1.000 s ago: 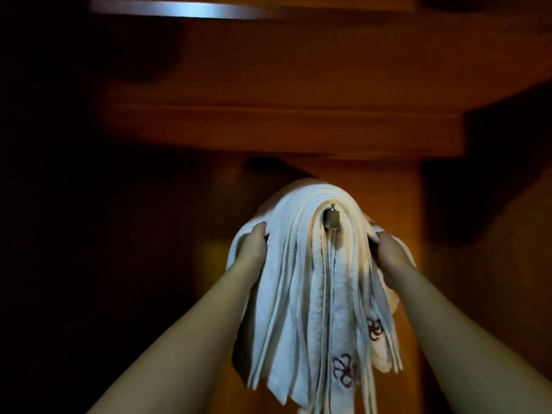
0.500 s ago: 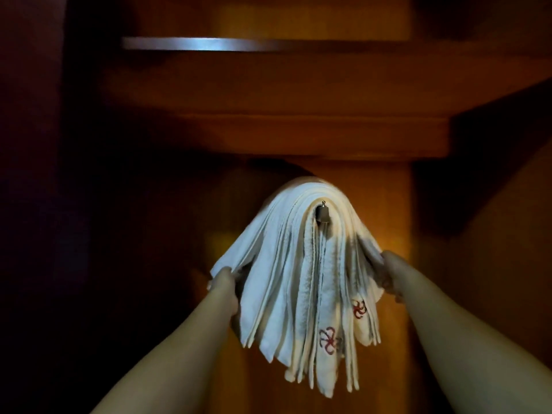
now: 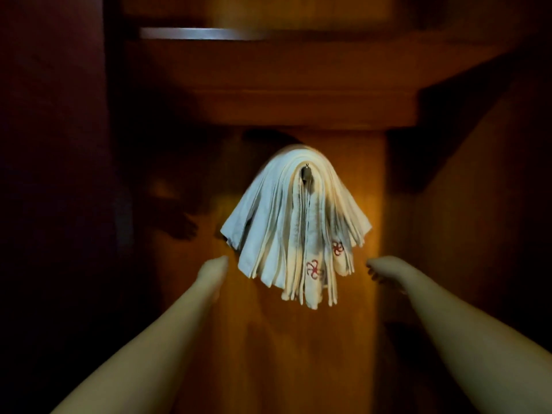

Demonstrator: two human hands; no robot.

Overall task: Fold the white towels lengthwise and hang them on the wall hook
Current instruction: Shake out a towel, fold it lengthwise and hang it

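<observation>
Half a second before, both hands had been on the bundle: the left at its lower left edge, the right pressed into its right side. Now both had come away. The left hand [image 3: 213, 268] hung just below and left of the white towels [image 3: 286, 231], apart from the cloth; it was seen end-on and blurred, so I could not tell how its fingers lay. The right hand [image 3: 385, 271] sat off the lower right corner, also clear of the fabric, its fingers seemingly loosely curled and holding nothing, though the dim light made that uncertain. The towels had spread into a wider fan and hung alone over the one metal wall hook [image 3: 306, 173], draped to both sides against the wooden panel [image 3: 352, 339]. The folded layers were too many and too close to count reliably. Two red embroidered motifs [image 3: 314, 268] showed near the lower ends. One pale bar [image 3: 206, 33] crossed the wood above.
</observation>
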